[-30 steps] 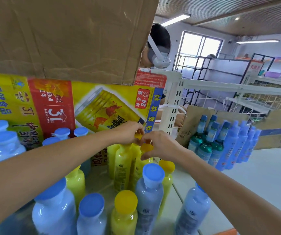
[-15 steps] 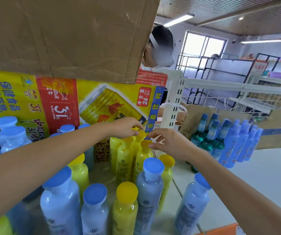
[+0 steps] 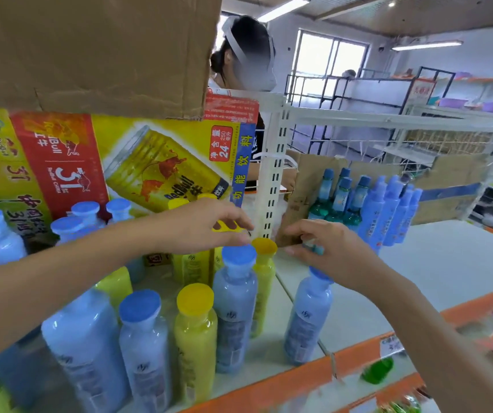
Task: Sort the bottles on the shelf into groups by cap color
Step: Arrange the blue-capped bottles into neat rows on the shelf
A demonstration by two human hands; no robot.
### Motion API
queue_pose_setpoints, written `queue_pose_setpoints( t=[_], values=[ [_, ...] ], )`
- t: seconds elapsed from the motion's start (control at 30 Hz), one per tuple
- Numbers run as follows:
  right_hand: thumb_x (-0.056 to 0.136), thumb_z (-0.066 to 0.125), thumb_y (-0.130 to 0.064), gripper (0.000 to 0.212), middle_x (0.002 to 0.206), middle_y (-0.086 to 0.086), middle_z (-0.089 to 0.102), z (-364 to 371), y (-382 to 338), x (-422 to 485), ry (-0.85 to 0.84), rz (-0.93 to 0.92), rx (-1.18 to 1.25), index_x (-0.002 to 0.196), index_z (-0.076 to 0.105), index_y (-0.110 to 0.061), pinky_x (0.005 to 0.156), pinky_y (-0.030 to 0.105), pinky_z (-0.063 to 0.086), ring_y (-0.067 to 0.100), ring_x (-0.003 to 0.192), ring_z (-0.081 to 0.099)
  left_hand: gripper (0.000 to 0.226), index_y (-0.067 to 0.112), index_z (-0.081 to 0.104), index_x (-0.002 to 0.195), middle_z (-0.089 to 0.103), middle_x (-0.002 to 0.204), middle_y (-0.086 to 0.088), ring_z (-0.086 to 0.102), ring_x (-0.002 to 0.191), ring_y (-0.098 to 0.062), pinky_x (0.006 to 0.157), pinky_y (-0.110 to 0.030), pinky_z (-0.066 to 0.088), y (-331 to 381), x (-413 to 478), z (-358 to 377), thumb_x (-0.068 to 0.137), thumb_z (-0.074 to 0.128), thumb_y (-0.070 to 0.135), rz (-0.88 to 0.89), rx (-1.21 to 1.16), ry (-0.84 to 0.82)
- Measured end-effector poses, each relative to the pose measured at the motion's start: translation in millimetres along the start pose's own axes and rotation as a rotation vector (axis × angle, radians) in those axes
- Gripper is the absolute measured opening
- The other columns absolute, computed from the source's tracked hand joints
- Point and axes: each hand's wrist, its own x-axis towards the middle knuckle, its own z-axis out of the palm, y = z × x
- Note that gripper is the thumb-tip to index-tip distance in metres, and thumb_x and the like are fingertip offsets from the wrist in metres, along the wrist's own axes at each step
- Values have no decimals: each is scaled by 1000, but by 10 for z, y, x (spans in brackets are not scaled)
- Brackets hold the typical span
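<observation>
Since the earlier frame the right hand (image 3: 325, 248) has drawn rightward off the yellow-capped bottles (image 3: 264, 265) on the shelf (image 3: 447, 263), fingers loosely open; left hand (image 3: 206, 226) remains over them, grip indeterminate.

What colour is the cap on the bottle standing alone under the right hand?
Blue, on a pale blue bottle; the head view shows the cap partly hidden by the right hand.
</observation>
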Motion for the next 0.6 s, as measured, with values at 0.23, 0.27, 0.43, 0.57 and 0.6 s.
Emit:
queue_pose_setpoints(
  t=[0.23,0.27,0.43,0.57,0.6],
  values=[
    [80,68,-38,44,116,-5,58,-2,53,-285,-92,111,-155,121,57,-28,83,26,41,14,104,53,42,33,57,112,55,98,25,50,91,12,75,-5,39,93,-49,159,74,71,43,3,52,-60],
    [79,70,-34,45,116,-6,57,6,63,-297,-110,116,-170,121,57,-27,79,22,37,11,100,50,42,32,57,111,52,94,27,47,85,18,72,-1,35,97,-51,178,73,71,43,13,80,-56],
    [80,68,-24,41,111,-8,54,20,55,-328,-84,124,-201,120,57,-27,74,19,30,7,91,42,46,31,55,118,44,96,25,43,88,7,75,0,31,98,-51,186,75,71,40,48,152,-44],
    [83,66,-24,39,98,-13,46,39,42,-379,-47,125,-196,121,57,-28,74,21,30,15,99,51,48,28,55,121,41,93,31,41,88,22,73,2,31,85,-71,173,76,71,33,72,148,-37],
    [83,65,-23,39,97,-13,45,39,43,-395,-35,121,-190,120,58,-29,72,21,30,15,96,51,47,27,56,121,41,92,33,40,87,23,74,2,31,87,-76,185,76,72,32,70,131,-21]
  ],
)
